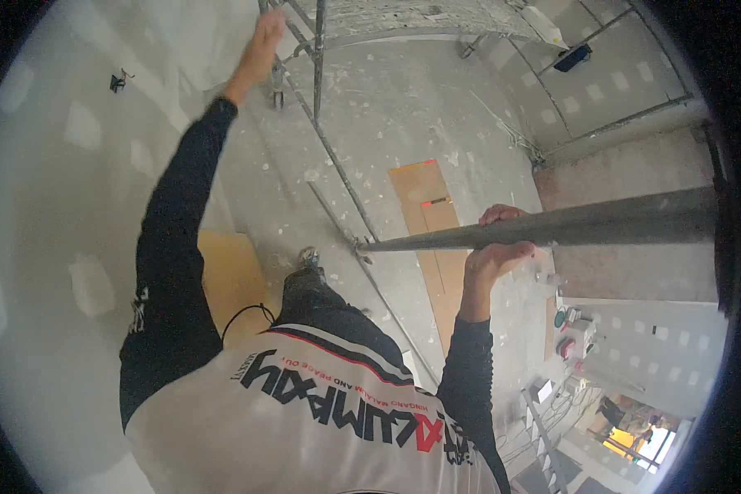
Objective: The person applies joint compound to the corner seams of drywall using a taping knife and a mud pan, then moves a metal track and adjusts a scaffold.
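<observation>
High in the head view my left hand (260,49) is closed on the metal scaffold frame (319,70), its sleeve reaching up from the lower left. At center right my right hand (492,262) grips a long grey metal tube (609,218), fingers over the far side and palm beneath. This tube runs leftward to a coupler (361,247) on a slanting scaffold bar (333,156). My legs and one shoe (309,257) show below me on the left of the bars.
Plasterboard wall (82,198) at left; dusty floor (387,107) with cardboard sheets (420,189) and a yellow board (230,255). Upper right, more scaffold tubing (634,115). Lower right, buckets (566,346), cables, a ladder (543,445) and a bright opening (638,436).
</observation>
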Demonstrator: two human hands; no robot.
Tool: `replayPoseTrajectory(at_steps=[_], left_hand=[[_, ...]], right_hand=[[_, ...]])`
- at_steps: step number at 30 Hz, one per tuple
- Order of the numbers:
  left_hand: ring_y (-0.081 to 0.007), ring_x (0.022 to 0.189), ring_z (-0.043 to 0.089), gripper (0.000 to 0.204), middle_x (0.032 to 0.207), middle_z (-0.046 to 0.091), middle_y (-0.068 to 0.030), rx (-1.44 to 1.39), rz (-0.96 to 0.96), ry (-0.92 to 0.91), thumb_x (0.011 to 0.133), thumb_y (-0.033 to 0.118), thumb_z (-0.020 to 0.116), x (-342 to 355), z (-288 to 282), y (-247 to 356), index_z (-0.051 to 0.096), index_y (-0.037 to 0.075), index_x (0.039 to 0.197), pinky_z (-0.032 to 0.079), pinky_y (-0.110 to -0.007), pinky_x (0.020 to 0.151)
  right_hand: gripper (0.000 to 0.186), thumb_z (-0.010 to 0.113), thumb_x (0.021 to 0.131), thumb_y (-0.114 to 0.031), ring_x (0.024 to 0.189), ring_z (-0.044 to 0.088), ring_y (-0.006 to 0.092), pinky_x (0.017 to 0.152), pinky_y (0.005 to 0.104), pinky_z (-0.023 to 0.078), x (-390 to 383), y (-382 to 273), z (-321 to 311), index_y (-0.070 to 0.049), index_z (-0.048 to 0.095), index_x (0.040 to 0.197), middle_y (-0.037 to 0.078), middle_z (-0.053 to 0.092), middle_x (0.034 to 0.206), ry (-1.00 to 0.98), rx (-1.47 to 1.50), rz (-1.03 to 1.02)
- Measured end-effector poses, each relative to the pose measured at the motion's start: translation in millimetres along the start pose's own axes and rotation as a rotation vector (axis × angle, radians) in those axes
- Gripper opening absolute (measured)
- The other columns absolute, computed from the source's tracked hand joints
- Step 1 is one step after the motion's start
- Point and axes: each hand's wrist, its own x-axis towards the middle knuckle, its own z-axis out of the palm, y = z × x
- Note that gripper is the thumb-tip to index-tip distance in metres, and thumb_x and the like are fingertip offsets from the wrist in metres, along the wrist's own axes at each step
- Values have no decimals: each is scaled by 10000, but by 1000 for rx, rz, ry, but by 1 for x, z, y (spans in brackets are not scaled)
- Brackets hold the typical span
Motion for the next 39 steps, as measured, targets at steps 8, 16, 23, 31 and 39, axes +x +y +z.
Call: replayPoseTrajectory(at_steps=[8, 16, 23, 31, 39], left_hand=[[-304, 1443, 186, 633, 1555, 212, -166, 118, -131, -413, 1004, 475, 392, -250, 140, -36, 340, 32, 1453, 160, -388, 1168], [-305, 1330, 358, 821, 1496, 278, -141, -435, -417, -731, 881, 392, 666, -303, 257, 35, 218, 53, 1479, 288, -453, 1101], [-251, 1110, 533, 417, 1179, 584, -136, -255, -584, -553, 922, 299, 629, -254, 314, 12, 560, -26, 1173, 352, -373, 1037], [-253, 921, 566, 230, 898, 569, -101, -248, -577, -417, 923, 221, 552, -273, 360, 16, 543, 11, 828, 409, -445, 1003], [-294, 932, 597, 263, 795, 561, -72, -190, -495, -176, 942, 228, 485, -228, 309, -9, 500, 61, 740, 380, -466, 1043]], right_hand=[[285, 437, 934, -247, 699, 548, 148, 558, 280, 432, 16, 33, -22, -14, 600, 918, 83, 586, 768, -57, -257, -34], [533, 620, 906, -291, 1155, 490, 333, 975, 413, 401, -44, 91, -12, 7, 415, 1297, 214, 453, 1291, 44, -329, 33], [518, 712, 844, -311, 726, 609, 187, 639, 328, 519, -273, 283, -243, -59, 506, 1247, 114, 616, 970, 819, -98, 844], [453, 671, 837, -173, 700, 628, 233, 577, 365, 511, -616, 464, -482, -35, 431, 1195, 142, 625, 837, 1445, -510, 1203], [502, 638, 774, -65, 1086, 513, 394, 882, 479, 462, -567, 607, -515, -24, 465, 1242, 209, 525, 1141, 263, -1194, 1244]])
